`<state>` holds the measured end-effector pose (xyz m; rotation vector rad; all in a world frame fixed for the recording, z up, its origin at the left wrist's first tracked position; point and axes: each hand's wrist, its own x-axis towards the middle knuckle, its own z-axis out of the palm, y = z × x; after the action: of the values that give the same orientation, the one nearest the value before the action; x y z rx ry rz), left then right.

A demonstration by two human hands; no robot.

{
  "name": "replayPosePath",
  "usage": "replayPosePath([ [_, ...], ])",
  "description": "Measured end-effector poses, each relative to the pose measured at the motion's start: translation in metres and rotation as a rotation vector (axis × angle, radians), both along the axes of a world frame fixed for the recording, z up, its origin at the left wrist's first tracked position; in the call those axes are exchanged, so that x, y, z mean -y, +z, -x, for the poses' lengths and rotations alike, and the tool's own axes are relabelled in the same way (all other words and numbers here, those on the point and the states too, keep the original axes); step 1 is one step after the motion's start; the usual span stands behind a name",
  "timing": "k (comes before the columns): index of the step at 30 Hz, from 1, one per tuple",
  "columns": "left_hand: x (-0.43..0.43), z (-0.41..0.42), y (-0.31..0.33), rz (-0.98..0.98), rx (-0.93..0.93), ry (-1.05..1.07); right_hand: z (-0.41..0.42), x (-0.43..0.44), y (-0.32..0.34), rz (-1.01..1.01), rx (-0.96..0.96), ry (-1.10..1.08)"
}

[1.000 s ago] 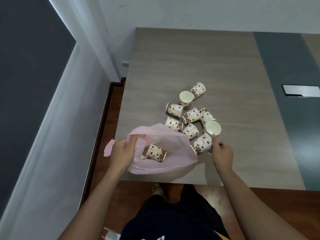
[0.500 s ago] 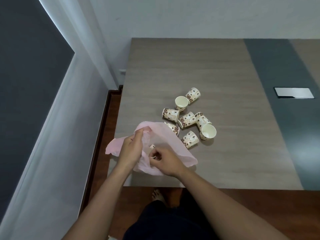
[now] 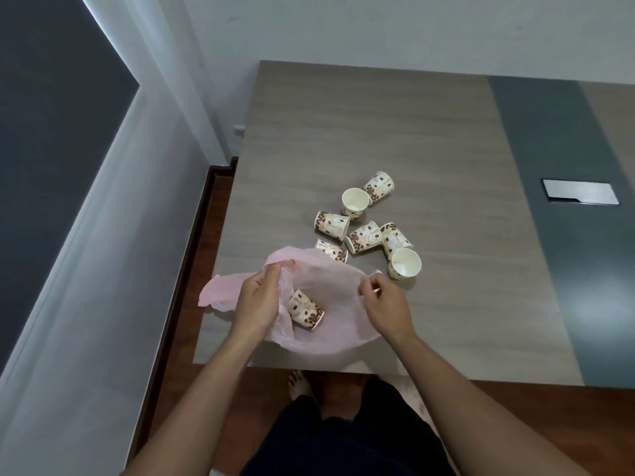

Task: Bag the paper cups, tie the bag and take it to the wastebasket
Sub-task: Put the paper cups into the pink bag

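the pink bag (image 3: 330, 304) lies open near the lower centre of the frame, at the front edge of the desk (image 3: 378, 132); the left hand (image 3: 256, 304) has its grip pinched on the bag's left rim; the right hand (image 3: 386, 305) has its fingers closed on the right rim, beside a partly hidden cup; one paper cup (image 3: 305, 309) lies on its side inside the bag; the loose cups (image 3: 367, 228) cluster just above it, some upright, most tipped over
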<state>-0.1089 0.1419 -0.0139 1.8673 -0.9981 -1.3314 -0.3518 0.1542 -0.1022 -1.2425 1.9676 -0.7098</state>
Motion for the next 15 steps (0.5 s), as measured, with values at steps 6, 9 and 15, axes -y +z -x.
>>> replayPosePath([
  [6,0.005,0.018,-0.004,-0.039,0.034,0.025,0.068,0.007,-0.074,-0.161,-0.075,0.028],
  [9,0.006,0.029,-0.002,-0.065,0.082,0.065,0.073,0.014,-0.056,-0.25,0.019,0.186],
  [15,0.001,0.052,0.006,-0.084,0.137,0.134,0.08,0.018,-0.04,-0.286,0.032,0.281],
])
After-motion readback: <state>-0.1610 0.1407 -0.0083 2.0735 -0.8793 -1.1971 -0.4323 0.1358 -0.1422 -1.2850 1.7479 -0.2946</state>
